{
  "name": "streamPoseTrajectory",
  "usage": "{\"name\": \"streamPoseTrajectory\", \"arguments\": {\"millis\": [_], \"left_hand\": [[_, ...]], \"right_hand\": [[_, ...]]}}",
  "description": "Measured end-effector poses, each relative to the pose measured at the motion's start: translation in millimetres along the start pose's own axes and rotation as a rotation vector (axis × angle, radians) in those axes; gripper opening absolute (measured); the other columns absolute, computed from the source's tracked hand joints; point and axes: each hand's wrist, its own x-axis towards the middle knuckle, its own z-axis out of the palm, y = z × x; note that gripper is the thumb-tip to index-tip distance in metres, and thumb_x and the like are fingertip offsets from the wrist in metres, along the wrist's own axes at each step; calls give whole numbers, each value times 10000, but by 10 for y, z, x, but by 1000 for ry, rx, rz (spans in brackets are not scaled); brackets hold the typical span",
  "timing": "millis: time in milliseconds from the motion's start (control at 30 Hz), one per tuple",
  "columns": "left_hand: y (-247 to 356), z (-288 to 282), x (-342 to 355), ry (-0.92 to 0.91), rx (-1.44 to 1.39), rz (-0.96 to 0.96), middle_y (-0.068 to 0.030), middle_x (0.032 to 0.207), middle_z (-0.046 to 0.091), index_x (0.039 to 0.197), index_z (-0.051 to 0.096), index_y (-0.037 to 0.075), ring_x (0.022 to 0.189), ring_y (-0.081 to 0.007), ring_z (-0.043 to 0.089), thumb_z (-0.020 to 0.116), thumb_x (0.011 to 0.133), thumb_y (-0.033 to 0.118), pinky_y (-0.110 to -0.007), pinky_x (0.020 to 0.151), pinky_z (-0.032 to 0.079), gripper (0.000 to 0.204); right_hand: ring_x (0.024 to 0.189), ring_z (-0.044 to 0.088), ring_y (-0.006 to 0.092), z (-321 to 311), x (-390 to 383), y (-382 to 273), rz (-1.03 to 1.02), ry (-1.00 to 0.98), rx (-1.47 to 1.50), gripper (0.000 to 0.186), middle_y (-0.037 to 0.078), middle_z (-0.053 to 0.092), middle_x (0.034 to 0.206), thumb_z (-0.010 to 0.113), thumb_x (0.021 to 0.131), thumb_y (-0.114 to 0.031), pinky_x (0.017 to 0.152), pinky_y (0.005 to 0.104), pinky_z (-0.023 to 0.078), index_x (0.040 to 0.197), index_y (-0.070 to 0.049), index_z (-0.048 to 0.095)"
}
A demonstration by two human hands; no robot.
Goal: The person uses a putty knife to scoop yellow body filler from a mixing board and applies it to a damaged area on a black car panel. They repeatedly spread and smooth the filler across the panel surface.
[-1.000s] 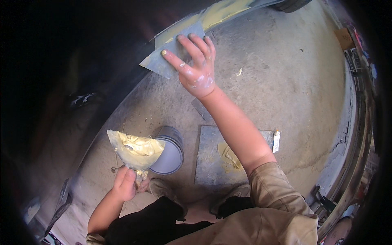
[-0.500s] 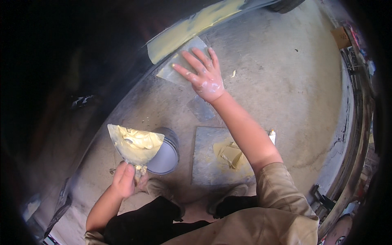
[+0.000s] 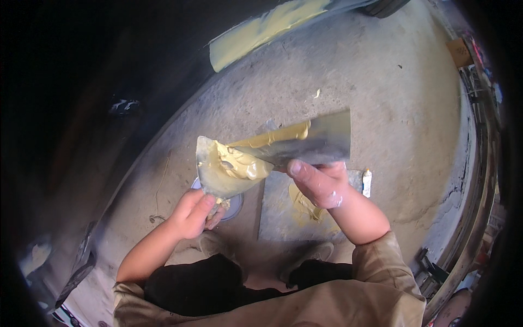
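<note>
My left hand (image 3: 192,213) is closed round the handle of a wide putty knife (image 3: 215,184), its blade tilted up and loaded with a thick heap of yellow filler (image 3: 239,163). A thin, flat grey spreader (image 3: 330,136) is gripped in my right hand (image 3: 321,185), thumb on the near side and the fingers mostly hidden behind. Yellow filler lies along the spreader's upper left edge. That left end touches or overlaps the heap on the putty knife. Farther off, a strip of yellow filler (image 3: 256,39) coats the lower edge of a dark vehicle body (image 3: 147,60).
On the concrete floor below my hands lies a grey board (image 3: 275,224) smeared with yellow filler. A white tube (image 3: 367,184) lies at its right. A can (image 3: 236,207) stands partly behind my left hand. A tyre (image 3: 384,6) and a cardboard box (image 3: 459,52) are farther away.
My right hand has come back from beside the coated strip, bringing the spreader to the putty knife. My left hand has moved right and slightly up with the loaded knife.
</note>
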Motion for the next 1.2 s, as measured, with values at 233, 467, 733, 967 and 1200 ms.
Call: {"name": "streamPoseTrajectory", "arguments": {"millis": [233, 467, 733, 967, 1200], "left_hand": [[-17, -71, 79, -82, -9, 181, -77, 849, 574, 1150, 530, -35, 551, -108, 472, 394, 1067, 288, -251, 486, 385, 360], [-2, -54, -123, 70, -152, 3, -98, 796, 573, 1200, 519, -50, 578, -131, 498, 410, 1037, 281, -272, 506, 409, 385], [-140, -36, -682, 215, -43, -65, -100, 674, 523, 1235, 443, -52, 531, -161, 461, 372, 1037, 460, -308, 503, 405, 554], [-162, 115, -986, 286, -53, -35, -108, 641, 514, 1259, 417, -79, 513, -163, 459, 377, 1039, 437, -301, 493, 400, 563], [-217, 134, -1072, 319, -80, -26, -105, 644, 505, 1250, 428, -70, 501, -158, 452, 389, 1041, 421, -304, 481, 407, 535]], "right_hand": [[1046, 670, 368, -283, -80, -45, -202, -495, -738, 493, 207, 656, 1197, 621, 828, 100, 884, 395, 537, 1309, -1, 580], [1068, 641, 386, -763, 258, 241, -345, -264, -1170, 638, 170, 642, 1237, 512, 758, 132, 903, 429, 543, 1319, -158, 605], [1220, 514, 350, -1232, 1595, -94, -1152, 226, -1579, 622, 108, 575, 1302, 600, 688, 81, 1043, 550, 389, 1192, -268, 699], [1194, 491, 349, -1153, 2108, -183, -1307, 367, -1521, 550, 88, 565, 1277, 638, 674, 22, 1046, 553, 373, 1119, -291, 725], [1192, 491, 346, -1278, 2243, -43, -1365, 290, -1588, 533, 95, 549, 1294, 646, 695, -3, 1020, 534, 411, 1135, -296, 710]]}}
